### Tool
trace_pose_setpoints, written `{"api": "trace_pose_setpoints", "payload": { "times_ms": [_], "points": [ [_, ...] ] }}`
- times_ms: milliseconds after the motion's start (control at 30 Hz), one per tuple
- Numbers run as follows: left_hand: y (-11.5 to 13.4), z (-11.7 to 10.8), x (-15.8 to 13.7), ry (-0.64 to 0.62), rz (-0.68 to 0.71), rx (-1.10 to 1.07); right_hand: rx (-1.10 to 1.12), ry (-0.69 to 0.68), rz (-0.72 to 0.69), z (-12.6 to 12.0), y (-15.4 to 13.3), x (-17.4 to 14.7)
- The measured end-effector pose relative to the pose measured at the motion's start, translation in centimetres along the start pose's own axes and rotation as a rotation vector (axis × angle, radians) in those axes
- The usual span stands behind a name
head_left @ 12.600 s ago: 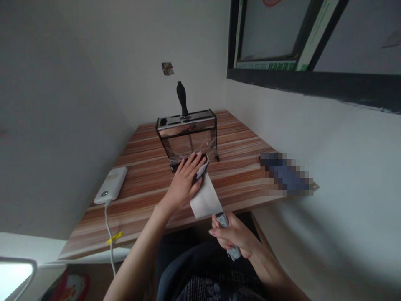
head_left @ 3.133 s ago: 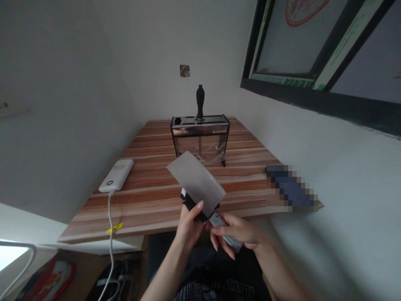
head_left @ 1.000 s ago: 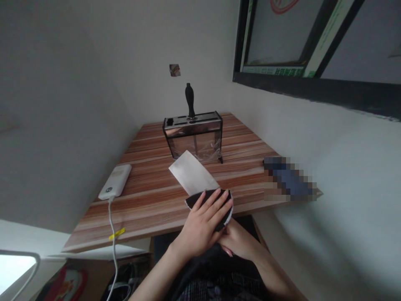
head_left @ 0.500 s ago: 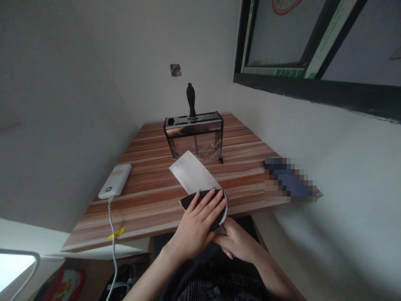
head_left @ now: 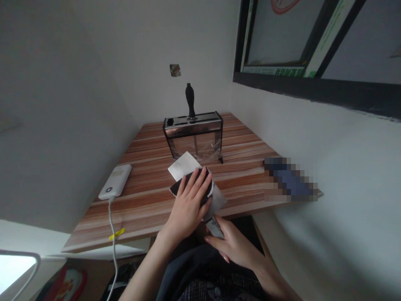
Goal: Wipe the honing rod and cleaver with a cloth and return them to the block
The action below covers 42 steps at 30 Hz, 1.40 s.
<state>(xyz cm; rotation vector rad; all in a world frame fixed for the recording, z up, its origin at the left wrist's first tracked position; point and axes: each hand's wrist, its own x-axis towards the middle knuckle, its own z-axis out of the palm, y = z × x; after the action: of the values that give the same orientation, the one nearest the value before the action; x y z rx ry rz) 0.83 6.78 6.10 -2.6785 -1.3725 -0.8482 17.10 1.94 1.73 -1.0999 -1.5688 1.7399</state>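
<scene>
A cleaver (head_left: 183, 165) with a broad, pale grey blade lies slanted over the table's front edge, its far end pointing up and left. My right hand (head_left: 233, 240) is closed around its grey handle (head_left: 215, 228), near my body. On the blade's middle, my left hand (head_left: 189, 205) presses a piece of black sandpaper (head_left: 177, 187) with a ragged white edge. The left fingers lie nearly straight over the sandpaper, and the thumb is mostly hidden. Bare blade shows both beyond the sandpaper and between it and the handle.
A clear-sided box (head_left: 194, 125) with an upright black handle stands behind the blade. At left lies a white power bank (head_left: 115, 182) with a cable (head_left: 111, 225) running off the wood-grain table (head_left: 150, 209), past yellow tape (head_left: 117, 234). A blurred dark object (head_left: 291, 177) is at right.
My left hand has slid the sandpaper up and left along the blade, away from the handle. The cleaver and my right hand have hardly moved.
</scene>
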Motion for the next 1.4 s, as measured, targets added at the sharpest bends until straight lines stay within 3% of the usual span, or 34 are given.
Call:
{"api": "trace_pose_setpoints", "payload": {
  "times_ms": [367, 633, 1033, 1400],
  "points": [
    [-3.9, -1.0, 2.7, 0.087, -0.086, 0.175, 0.017, -0.028, 0.007, 0.1, 0.8, -0.3],
    [-4.0, -0.7, 3.5, 0.134, -0.094, 0.193, 0.028, -0.015, 0.021, -0.1, 0.6, -0.3],
    [-0.2, 1.0, 0.9, -0.012, 0.009, 0.152, 0.059, -0.014, 0.013, -0.2, 0.7, -0.1],
    [2.8, 1.4, -1.6, -0.177, 0.210, 0.087, 0.060, 0.038, 0.028, -0.3, 1.1, 0.1]
  ]
}}
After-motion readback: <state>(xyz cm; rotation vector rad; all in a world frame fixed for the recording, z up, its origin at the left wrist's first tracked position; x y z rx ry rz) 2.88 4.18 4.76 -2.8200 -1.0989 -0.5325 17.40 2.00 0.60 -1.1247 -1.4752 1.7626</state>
